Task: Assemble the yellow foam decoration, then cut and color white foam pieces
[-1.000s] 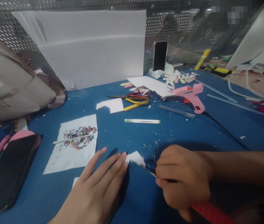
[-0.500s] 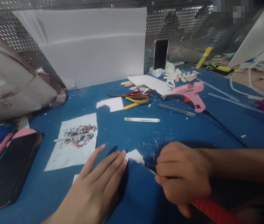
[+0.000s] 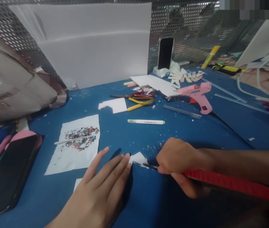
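My left hand [image 3: 101, 183] lies flat with its fingers stretched out. Its fingertips press on the left end of a small white piece of board [image 3: 140, 157] on the blue tabletop. Closed around a red craft knife [image 3: 225, 182], my right hand [image 3: 179, 161] is just right of that piece. The blade's thin tip touches the lower edge of the white board. Most of the knife's front part is hidden under my right fingers, and its red handle runs back along the forearm.
White paper [image 3: 65, 161] with coloured glitter flakes lies left. Beyond are a marker [image 3: 146, 122], scissors [image 3: 140, 100], a cut white board [image 3: 119, 105] and a pink glue gun [image 3: 200, 95]. A phone [image 3: 165, 53] stands at the back; another phone [image 3: 13, 171] lies far left.
My right hand has shifted slightly left and up, and the red knife handle has swung up to lie flatter. My left hand stays in place on the white piece.
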The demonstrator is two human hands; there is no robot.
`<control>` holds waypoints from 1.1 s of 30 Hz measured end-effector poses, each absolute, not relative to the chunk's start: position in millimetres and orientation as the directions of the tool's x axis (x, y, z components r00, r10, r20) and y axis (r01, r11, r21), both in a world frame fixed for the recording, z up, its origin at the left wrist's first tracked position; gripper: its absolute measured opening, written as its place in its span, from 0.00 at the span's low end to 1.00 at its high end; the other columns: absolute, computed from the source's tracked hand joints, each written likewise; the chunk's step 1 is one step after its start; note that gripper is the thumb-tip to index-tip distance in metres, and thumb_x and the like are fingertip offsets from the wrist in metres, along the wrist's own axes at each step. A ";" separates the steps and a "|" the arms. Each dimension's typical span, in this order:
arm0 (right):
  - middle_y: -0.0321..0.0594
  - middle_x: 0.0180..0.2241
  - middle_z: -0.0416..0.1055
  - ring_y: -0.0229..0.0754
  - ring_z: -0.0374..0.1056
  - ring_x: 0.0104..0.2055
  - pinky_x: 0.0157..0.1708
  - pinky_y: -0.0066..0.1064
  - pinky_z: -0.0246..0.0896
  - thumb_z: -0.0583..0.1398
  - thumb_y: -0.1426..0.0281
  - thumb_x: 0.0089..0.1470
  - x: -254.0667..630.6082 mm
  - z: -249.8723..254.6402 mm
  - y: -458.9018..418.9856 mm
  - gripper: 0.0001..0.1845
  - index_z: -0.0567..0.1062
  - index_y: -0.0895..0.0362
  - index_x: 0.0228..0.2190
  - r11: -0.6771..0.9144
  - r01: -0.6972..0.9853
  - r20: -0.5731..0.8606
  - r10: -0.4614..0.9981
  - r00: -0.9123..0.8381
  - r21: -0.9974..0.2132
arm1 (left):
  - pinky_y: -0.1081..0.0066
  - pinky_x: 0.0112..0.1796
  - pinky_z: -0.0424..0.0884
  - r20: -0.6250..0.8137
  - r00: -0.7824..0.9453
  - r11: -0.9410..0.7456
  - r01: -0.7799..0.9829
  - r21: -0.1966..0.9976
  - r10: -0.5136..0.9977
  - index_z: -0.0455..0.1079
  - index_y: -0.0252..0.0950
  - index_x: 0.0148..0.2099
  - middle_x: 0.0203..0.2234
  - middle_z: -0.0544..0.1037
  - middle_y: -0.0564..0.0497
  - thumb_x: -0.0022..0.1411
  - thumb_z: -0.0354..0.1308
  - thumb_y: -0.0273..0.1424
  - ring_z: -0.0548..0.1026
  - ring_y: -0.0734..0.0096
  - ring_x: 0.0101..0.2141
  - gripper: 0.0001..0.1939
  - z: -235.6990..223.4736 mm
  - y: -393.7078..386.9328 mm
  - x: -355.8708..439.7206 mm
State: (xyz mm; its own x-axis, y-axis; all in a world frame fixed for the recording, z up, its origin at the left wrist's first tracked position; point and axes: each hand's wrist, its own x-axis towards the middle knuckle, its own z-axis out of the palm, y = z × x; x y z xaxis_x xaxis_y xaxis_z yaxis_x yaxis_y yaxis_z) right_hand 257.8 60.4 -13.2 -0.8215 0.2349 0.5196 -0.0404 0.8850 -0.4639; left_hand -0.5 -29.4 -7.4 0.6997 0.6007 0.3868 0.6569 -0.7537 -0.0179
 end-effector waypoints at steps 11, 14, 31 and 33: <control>0.32 0.19 0.64 0.29 0.55 0.16 0.18 0.21 0.51 0.51 0.72 0.55 255.1 -10.0 67.1 0.08 0.66 0.58 0.26 0.707 -0.125 0.559 0.425 -0.712 -0.696 | 0.46 0.63 0.47 0.392 0.681 -0.748 0.664 0.025 0.618 0.68 0.26 0.57 0.58 0.70 0.41 0.66 0.50 0.21 0.69 0.56 0.57 0.19 -8.5 -29.5 0.0; 0.31 0.19 0.63 0.29 0.54 0.16 0.18 0.22 0.49 0.50 0.71 0.56 256.1 -8.1 68.0 0.09 0.67 0.59 0.27 0.692 -0.090 0.521 0.445 -0.729 -0.716 | 0.48 0.64 0.46 0.376 0.702 -0.755 0.655 -0.006 0.605 0.68 0.27 0.58 0.58 0.69 0.42 0.66 0.50 0.22 0.68 0.57 0.57 0.19 -6.1 -28.0 -2.4; 0.29 0.15 0.56 0.32 0.53 0.14 0.18 0.27 0.51 0.50 0.63 0.61 261.2 -18.8 60.2 0.16 0.64 0.56 0.24 0.928 -0.135 0.666 0.143 -0.732 -0.347 | 0.50 0.65 0.44 0.381 0.691 -0.747 0.664 0.000 0.614 0.69 0.28 0.57 0.57 0.71 0.43 0.68 0.49 0.23 0.68 0.59 0.58 0.17 -8.0 -28.3 -0.7; 0.28 0.14 0.54 0.32 0.51 0.14 0.17 0.27 0.49 0.51 0.57 0.61 260.7 -19.5 56.1 0.20 0.62 0.55 0.22 0.974 -0.088 0.603 0.057 -0.796 -0.209 | 0.50 0.65 0.45 0.380 0.685 -0.743 0.669 0.008 0.621 0.69 0.28 0.57 0.58 0.71 0.43 0.68 0.49 0.23 0.67 0.60 0.58 0.17 -8.0 -28.5 -0.4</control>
